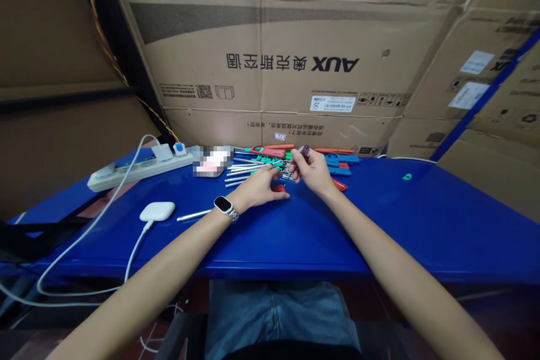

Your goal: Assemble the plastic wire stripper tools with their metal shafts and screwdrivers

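Note:
My left hand (262, 187), with a watch on the wrist, curls its fingers around a red lighter handle (278, 188) low over the blue table. Just to the right, my right hand (311, 170) is closed in a pinch; what is between its fingertips is too small to make out. Behind both hands lie several silver metal tubes (236, 179), green plastic parts (270, 161) and a red stick lighter body (268, 151). Blue lighter bodies (340, 171) lie to the right. One loose metal tube (193, 216) reaches toward my left wrist.
At the left are a white power strip (126, 173) with plugs, a white earbud case (157, 211) on a cable, and a blurred-out item (213, 161). A small green piece (406, 176) lies at right on the blue table (422, 225). Cardboard (291, 22) walls the back.

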Tool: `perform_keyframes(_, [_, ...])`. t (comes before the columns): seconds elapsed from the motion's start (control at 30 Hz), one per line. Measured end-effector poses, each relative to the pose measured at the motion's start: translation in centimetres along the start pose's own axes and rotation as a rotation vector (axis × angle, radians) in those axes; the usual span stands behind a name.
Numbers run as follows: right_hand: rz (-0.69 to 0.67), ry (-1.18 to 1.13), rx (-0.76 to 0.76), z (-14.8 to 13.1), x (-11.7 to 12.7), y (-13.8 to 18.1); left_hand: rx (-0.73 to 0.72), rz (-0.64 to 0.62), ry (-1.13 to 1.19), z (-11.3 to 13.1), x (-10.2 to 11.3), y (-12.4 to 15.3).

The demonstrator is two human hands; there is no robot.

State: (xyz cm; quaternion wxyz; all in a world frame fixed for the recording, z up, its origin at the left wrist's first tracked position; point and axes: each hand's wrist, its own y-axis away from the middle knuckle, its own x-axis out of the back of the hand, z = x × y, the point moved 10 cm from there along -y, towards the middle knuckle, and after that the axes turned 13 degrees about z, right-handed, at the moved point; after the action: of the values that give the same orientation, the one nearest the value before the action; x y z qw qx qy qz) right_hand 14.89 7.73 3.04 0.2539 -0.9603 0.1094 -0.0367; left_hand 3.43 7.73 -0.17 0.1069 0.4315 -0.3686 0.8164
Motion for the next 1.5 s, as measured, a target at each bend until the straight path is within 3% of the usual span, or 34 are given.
perform_keyframes(0.1, [-0.024,0.017,0.015,0.0,-0.4,0.3,0.02,0.055,0.05,-0.6,0.0,0.6])
perform_keyframes(0.3, [-0.033,0.043,0.041,0.0,-0.7,0.4,0.062,-0.065,0.07,-1.0,-1.0,1.2])
perform_keyframes(1.5, [-0.085,0.12,0.058,0.0,-1.0,0.6,0.044,-0.081,0.088,-0.4,-0.9,1.3])
